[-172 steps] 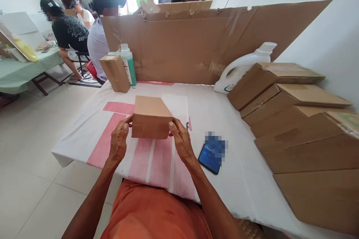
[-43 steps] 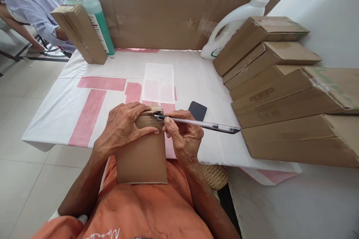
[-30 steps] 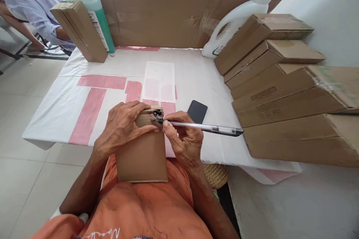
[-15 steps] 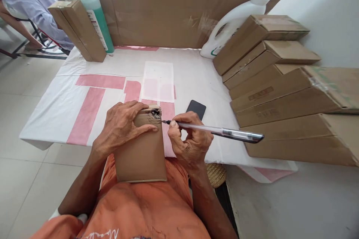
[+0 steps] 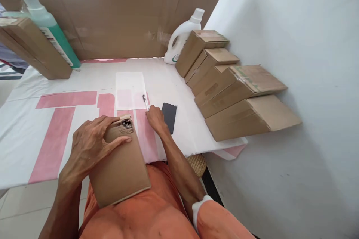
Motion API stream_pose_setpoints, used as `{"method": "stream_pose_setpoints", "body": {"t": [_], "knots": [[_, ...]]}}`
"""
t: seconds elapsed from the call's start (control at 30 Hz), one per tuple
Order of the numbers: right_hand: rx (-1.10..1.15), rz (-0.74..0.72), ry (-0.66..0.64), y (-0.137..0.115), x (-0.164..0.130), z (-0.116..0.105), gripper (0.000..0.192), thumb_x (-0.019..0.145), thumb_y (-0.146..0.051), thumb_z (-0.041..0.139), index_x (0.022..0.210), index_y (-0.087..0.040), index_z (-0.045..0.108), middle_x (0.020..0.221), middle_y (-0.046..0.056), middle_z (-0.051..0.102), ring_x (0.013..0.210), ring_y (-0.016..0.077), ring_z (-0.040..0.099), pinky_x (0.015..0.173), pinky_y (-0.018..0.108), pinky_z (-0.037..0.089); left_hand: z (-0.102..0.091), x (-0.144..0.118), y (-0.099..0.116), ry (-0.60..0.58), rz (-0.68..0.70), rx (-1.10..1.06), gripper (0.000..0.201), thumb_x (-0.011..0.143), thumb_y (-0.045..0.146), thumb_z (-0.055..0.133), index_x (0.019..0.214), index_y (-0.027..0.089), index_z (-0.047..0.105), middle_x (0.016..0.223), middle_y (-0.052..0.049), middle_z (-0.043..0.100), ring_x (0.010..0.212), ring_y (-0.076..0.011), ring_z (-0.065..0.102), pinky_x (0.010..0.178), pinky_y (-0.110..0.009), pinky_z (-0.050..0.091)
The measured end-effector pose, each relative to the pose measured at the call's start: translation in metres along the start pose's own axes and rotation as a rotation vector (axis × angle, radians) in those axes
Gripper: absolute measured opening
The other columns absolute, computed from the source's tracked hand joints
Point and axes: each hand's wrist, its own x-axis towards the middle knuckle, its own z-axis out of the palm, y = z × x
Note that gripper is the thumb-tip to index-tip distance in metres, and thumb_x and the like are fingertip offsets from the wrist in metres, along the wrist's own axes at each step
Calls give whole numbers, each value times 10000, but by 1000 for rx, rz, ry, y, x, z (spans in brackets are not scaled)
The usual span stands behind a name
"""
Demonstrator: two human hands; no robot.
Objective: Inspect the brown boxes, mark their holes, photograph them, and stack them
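Note:
My left hand (image 5: pixel 91 143) grips the top of a small brown cardboard box (image 5: pixel 120 168) that leans against my chest; its upper right corner is torn and blackened. My right hand (image 5: pixel 155 117) rests on the white and pink table cover (image 5: pixel 56 119), fingers on the end of a clear pen (image 5: pixel 145 101) that lies on the table beside a white sheet of paper (image 5: pixel 130 89). A dark phone (image 5: pixel 169 117) lies just right of that hand.
Several brown boxes (image 5: pixel 224 89) lean in a row along the right wall. A white jug (image 5: pixel 181 37) stands at the back, a green bottle (image 5: pixel 53 37) and a leaning box (image 5: pixel 30 46) at the back left. A cardboard screen (image 5: pixel 117 11) closes the far side.
My right hand has left the box corner and lowered the pen onto the table next to the phone. My left hand still holds the box; the view has swung to the right.

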Motion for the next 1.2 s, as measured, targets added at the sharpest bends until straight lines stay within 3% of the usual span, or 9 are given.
{"method": "stream_pose_setpoints", "body": {"t": [0.13, 0.27, 0.47, 0.63, 0.73, 0.83, 0.9, 1.03, 1.2], "knots": [[-23, 62, 42, 12, -25, 6, 320, 1082, -327, 615, 1284, -80, 631, 1313, 243, 712, 1165, 342, 723, 918, 385, 549, 1, 3, 0, -21, -13, 5, 482, 950, 678, 695, 1254, 305, 716, 1177, -33, 814, 1061, -353, 754, 874, -441, 520], [-65, 255, 190, 41, -50, 9, 578, 992, -463, 749, 1364, -58, 574, 1434, 302, 609, 1350, 421, 609, 1034, 495, 548, 1, 6, 3, -39, -37, -6, 467, 948, 651, 707, 1249, 294, 727, 1211, -38, 813, 1066, -354, 754, 907, -452, 527], [241, 398, 214, 76, -47, 5, 894, 696, -417, 963, 1378, -10, 554, 1416, 364, 617, 1320, 488, 630, 1067, 556, 531, -1, 6, 7, -64, -70, -33, 502, 924, 634, 740, 1263, 264, 734, 1212, -51, 812, 1090, -349, 749, 974, -465, 527], [459, 276, 123, 97, -51, 4, 520, 762, -453, 828, 1130, -116, 684, 1195, 225, 776, 1173, 391, 722, 973, 485, 585, -2, 1, 9, -57, -65, -79, 454, 926, 576, 763, 1277, 291, 732, 1239, -49, 804, 1115, -331, 748, 985, -459, 518], [776, 191, 23, 104, -73, 3, 490, 795, -454, 789, 1165, -146, 693, 1170, 148, 807, 1059, 313, 772, 888, 428, 631, 1, 1, 8, -70, -61, -109, 458, 920, 583, 775, 1264, 286, 720, 1267, -54, 796, 1131, -323, 744, 995, -458, 504], [1272, 216, -145, 96, -105, -6, 555, 730, -424, 925, 1186, -187, 713, 1214, 127, 809, 962, 297, 804, 801, 435, 671, 3, 2, 7, -70, -67, -112, 464, 917, 594, 777, 1257, 285, 708, 1289, -54, 788, 1151, -318, 736, 1007, -454, 491], [1454, 215, -242, 82, -127, -16, 502, 749, -407, 957, 1155, -205, 743, 1236, 114, 807, 916, 284, 816, 760, 427, 690, 4, 2, 7, -74, -62, -109, 474, 915, 605, 777, 1252, 279, 706, 1287, -54, 787, 1157, -317, 734, 1008, -449, 489], [1546, 31, -423, 41, -160, -34, 356, 880, -411, 879, 1139, -186, 786, 1007, 103, 836, 800, 240, 803, 735, 368, 687, 2, 2, 10, -74, -37, -95, 471, 913, 605, 776, 1236, 269, 711, 1258, -50, 787, 1131, -319, 734, 996, -456, 489], [1635, -197, -685, 2, -174, -31, 613, 890, -711, 783, 1199, -181, 794, 1062, 145, 821, 806, 261, 787, 722, 386, 665, -4, -6, 15, -29, -6, -60, 248, 955, 404, 700, 1153, 255, 705, 1116, -59, 790, 1045, -300, 739, 941, -428, 491]]}}
